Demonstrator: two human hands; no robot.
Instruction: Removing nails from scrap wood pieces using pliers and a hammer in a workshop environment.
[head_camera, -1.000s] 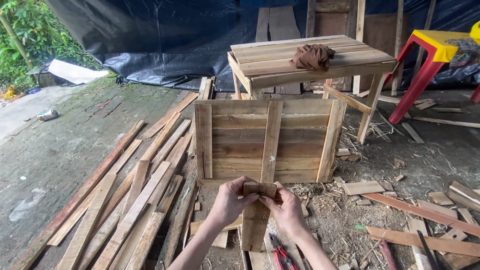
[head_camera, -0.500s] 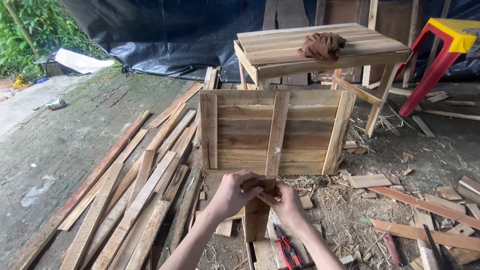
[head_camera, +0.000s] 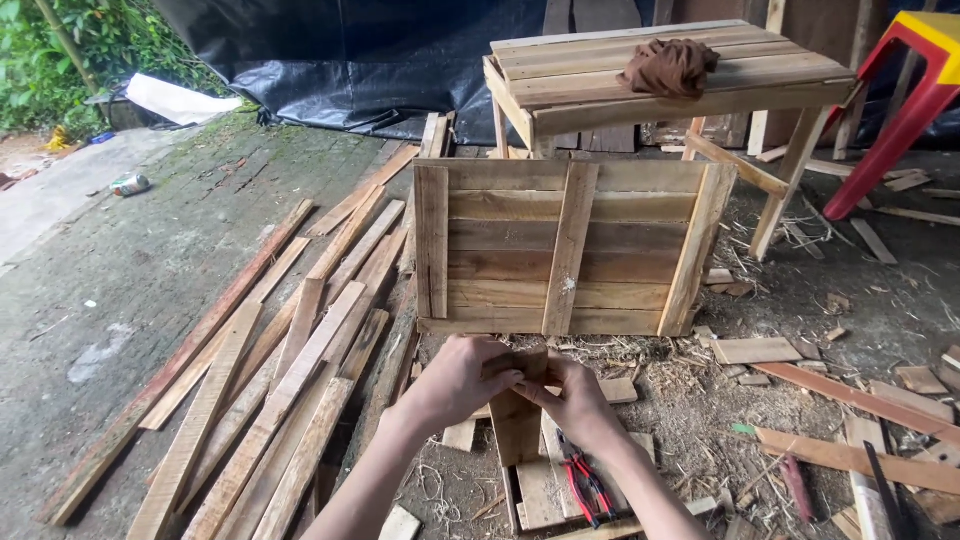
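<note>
Both hands grip the top end of a short upright wooden plank that stands on the ground before me. My left hand wraps the top from the left, and my right hand pinches it from the right. Just beyond the plank stands a slatted wooden crate panel. Red-handled pliers lie on a board by my right forearm.
Many long wooden strips lie spread on the ground at left. A wooden table with a brown cloth stands behind the crate, a red and yellow stool at the far right. Offcuts and shavings litter the right side.
The view has shifted so the crate and table sit higher in frame. My hands stay on the plank's top end, with the fingers closing more tightly over it.
</note>
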